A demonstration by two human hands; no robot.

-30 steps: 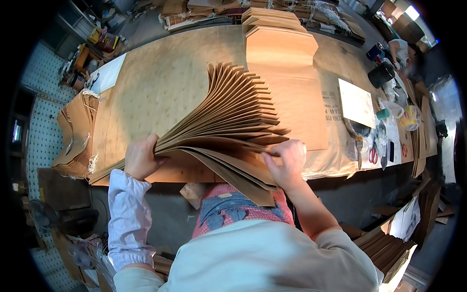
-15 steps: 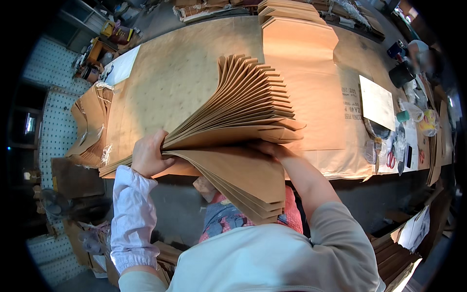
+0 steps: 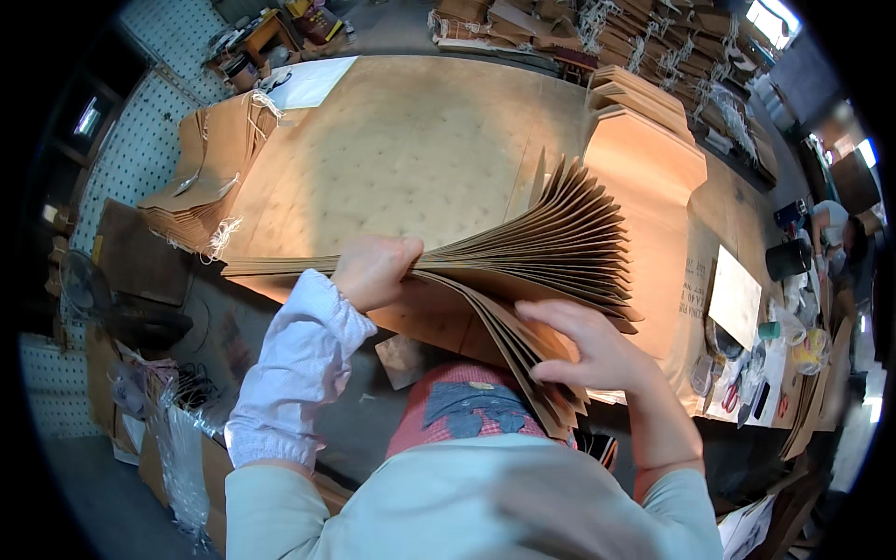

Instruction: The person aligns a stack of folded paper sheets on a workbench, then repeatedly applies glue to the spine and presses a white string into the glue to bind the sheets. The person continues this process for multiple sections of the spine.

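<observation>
A thick stack of brown paper bags [image 3: 551, 247] lies across the table's near edge, its right ends spread like a fan. My left hand [image 3: 378, 271] is closed round the stack near its middle, pinching the layers together. Several lower layers [image 3: 509, 341] bend down off the table edge toward my lap. My right hand [image 3: 597, 345] is at the gap between the upper fan and these drooping layers. Its fingers and thumb are apart, the thumb close to the drooping edges; whether it touches them I cannot tell.
Another pile of brown paper bags [image 3: 644, 149] rests on the table's right side. String-tied bundles [image 3: 210, 173] sit at the left end. A white sheet [image 3: 735, 297], scissors [image 3: 731, 397] and a tape roll [image 3: 770, 329] lie at right. A person [image 3: 835, 233] is at far right.
The view has shifted. The fan of layers now spreads more to the right. My right hand has come out from between the layers, and its fingers now show. My left hand keeps its grip.
</observation>
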